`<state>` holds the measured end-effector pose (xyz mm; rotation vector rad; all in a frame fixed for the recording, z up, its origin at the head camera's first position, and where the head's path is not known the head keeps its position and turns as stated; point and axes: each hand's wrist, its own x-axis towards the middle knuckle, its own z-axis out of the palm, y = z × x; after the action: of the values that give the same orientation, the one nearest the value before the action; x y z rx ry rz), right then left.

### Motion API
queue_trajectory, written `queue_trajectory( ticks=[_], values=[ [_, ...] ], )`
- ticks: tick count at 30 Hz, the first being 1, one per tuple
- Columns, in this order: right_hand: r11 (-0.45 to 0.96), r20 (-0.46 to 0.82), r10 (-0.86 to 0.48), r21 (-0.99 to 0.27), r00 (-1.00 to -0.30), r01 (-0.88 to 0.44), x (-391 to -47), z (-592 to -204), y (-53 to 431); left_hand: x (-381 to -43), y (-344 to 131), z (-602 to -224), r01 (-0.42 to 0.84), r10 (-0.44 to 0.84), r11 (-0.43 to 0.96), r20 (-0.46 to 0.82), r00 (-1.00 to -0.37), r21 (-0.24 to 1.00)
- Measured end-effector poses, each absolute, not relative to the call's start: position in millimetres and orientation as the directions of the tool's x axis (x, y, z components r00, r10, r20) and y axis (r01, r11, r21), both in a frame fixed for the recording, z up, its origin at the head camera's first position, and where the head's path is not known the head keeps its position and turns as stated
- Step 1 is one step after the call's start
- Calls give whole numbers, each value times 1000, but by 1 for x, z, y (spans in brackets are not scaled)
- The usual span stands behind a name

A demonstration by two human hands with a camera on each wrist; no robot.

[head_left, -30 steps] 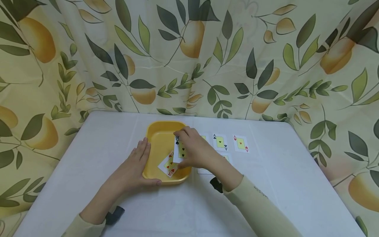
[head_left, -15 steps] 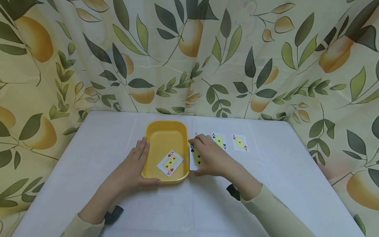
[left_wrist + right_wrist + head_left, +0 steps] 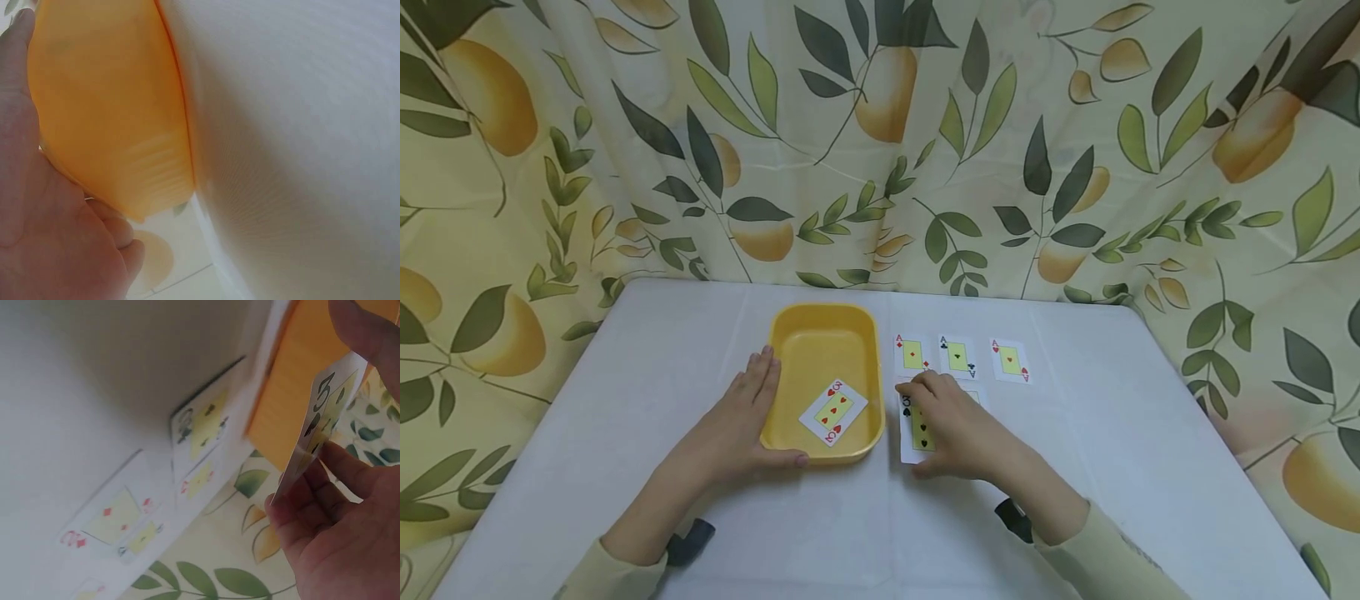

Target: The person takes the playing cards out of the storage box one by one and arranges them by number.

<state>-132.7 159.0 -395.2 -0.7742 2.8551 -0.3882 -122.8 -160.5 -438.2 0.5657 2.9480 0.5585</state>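
Note:
My right hand (image 3: 958, 433) pinches a three of spades (image 3: 919, 437) between thumb and fingers, just right of the yellow tray (image 3: 823, 315). In the right wrist view this card (image 3: 320, 419) stands tilted above the table. My left hand (image 3: 733, 421) rests against the tray's left side, fingers straight and thumb along its front edge. The left wrist view shows the palm beside the tray's wall (image 3: 112, 100). A hearts card (image 3: 833, 413) lies face up inside the tray. Below the right hand, a clubs card (image 3: 206, 425) and a diamonds card (image 3: 109, 519) lie on the table, mostly hidden in the head view.
Behind the right hand lie an ace of diamonds (image 3: 912, 354), an ace of clubs (image 3: 957, 357) and an ace of hearts (image 3: 1011, 360) in a row. A white cloth covers the table (image 3: 1097, 417). A fruit-patterned curtain (image 3: 850, 167) hangs along its back edge.
My right hand has carried the three of spades out of the tray, rightward and toward me, uncovering the hearts card and the ace of diamonds. The left hand stays at the tray.

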Motion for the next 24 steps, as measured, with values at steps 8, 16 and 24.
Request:
queue_trajectory(
  ticks=[8, 16, 24],
  values=[
    [823, -76, -527, -293, -846, -486, -123, -408, 169, -123, -161, -438, 331, 369, 868, -34, -929, 370],
    [837, -154, -521, -288, -840, -466, -114, -417, 169, -123, -160, -438, 330, 365, 868, -25, -931, 371],
    [833, -207, -535, -290, -819, -471, -110, -423, 169, -123, -161, -439, 337, 370, 867, -23, -929, 366]
  ],
)
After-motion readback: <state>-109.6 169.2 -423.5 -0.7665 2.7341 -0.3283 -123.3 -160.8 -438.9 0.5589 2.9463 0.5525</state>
